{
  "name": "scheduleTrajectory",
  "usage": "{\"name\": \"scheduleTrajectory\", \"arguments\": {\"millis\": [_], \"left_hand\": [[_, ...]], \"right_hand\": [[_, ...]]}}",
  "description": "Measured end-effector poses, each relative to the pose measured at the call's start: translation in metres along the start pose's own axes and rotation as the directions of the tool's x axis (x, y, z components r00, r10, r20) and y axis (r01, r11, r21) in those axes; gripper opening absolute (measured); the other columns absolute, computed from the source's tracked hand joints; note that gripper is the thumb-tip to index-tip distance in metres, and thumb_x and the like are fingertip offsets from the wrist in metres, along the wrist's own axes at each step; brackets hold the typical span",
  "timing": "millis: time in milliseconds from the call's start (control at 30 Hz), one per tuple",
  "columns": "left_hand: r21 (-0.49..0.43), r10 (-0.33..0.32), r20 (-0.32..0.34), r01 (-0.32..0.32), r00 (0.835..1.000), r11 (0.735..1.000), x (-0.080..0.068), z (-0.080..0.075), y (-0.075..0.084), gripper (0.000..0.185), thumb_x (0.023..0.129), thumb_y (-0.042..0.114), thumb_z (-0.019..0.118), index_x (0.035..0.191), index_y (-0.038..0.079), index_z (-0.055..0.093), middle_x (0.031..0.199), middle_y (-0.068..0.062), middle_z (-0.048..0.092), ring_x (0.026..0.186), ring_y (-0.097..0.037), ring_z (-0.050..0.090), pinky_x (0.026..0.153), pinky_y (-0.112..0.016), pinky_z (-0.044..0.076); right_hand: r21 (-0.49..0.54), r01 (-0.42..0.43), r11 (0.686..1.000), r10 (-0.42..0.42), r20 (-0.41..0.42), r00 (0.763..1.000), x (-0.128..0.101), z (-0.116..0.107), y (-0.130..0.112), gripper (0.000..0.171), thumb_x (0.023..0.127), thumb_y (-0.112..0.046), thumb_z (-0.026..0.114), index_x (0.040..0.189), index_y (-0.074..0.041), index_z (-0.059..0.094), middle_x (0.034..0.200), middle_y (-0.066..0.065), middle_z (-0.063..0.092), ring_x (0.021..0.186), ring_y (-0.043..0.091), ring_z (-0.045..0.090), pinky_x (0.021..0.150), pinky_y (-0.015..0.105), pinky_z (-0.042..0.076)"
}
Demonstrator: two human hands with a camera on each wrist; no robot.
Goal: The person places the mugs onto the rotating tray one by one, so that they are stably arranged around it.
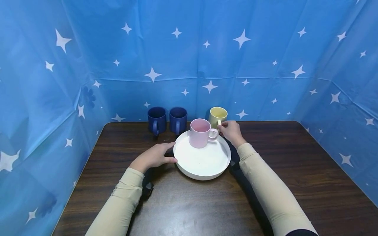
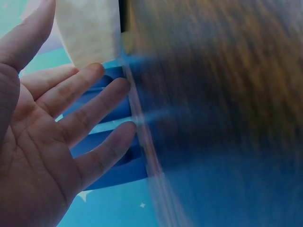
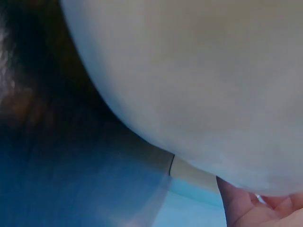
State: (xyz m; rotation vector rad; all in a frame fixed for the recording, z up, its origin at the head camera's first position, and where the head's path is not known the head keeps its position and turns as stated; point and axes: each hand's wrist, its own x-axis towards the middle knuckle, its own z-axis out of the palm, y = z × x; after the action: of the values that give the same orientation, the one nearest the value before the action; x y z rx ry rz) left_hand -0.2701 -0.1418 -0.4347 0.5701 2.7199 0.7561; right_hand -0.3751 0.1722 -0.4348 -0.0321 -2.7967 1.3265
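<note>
Pinching the yellow mug (image 1: 217,115) by its handle (image 1: 219,122), behind the white tray (image 1: 203,164), the right hand (image 1: 231,132) has the safest hold on likely stiff, breakable ware; the left hand (image 1: 153,155) reaches, fingers extended, to the tray's side.

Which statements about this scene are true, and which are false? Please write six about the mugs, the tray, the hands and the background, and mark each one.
1. The pink mug stands on the white tray. True.
2. Every mug is yellow. False: the leftmost mug is dark blue.
3. The right-hand grip is at the handle of the yellow mug. True.
4. No hand is near the left side of the white tray. False: the left-hand grip is right at it.
5. The yellow mug stands in the middle of the white tray. False: it is behind the white tray.
6. The blue curtain has white stars. True.
</note>
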Motion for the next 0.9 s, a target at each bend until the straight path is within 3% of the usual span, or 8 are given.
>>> {"name": "scheduleTrajectory", "arguments": {"millis": [400,900], "left_hand": [[0.010,0.008,-0.004,-0.008,1.000,1.000,0.0019,0.0006,-0.0037,0.081,0.088,0.046,0.067,0.151,0.011,0.032,0.153,-0.009,0.038,0.141,-0.026,0.035,0.113,-0.047,0.031],[0.003,0.012,-0.005,-0.012,1.000,1.000,-0.0004,0.0004,-0.0019,0.081,0.087,0.045,0.068,0.151,0.009,0.032,0.153,-0.010,0.038,0.141,-0.026,0.035,0.113,-0.047,0.031]], "right_hand": [[0.001,0.011,1.000,-0.011,0.064,0.998,0.0054,-0.0022,0.0017,0.027,0.096,-0.020,0.061,0.111,0.002,0.066,0.097,0.017,0.067,0.079,0.021,0.066,0.070,0.030,0.058],[0.002,-0.037,0.999,0.036,0.070,0.997,0.0065,-0.0058,0.0065,0.021,0.098,-0.017,0.058,0.103,0.002,0.062,0.100,0.017,0.063,0.083,0.023,0.067,0.073,0.030,0.058]]}}
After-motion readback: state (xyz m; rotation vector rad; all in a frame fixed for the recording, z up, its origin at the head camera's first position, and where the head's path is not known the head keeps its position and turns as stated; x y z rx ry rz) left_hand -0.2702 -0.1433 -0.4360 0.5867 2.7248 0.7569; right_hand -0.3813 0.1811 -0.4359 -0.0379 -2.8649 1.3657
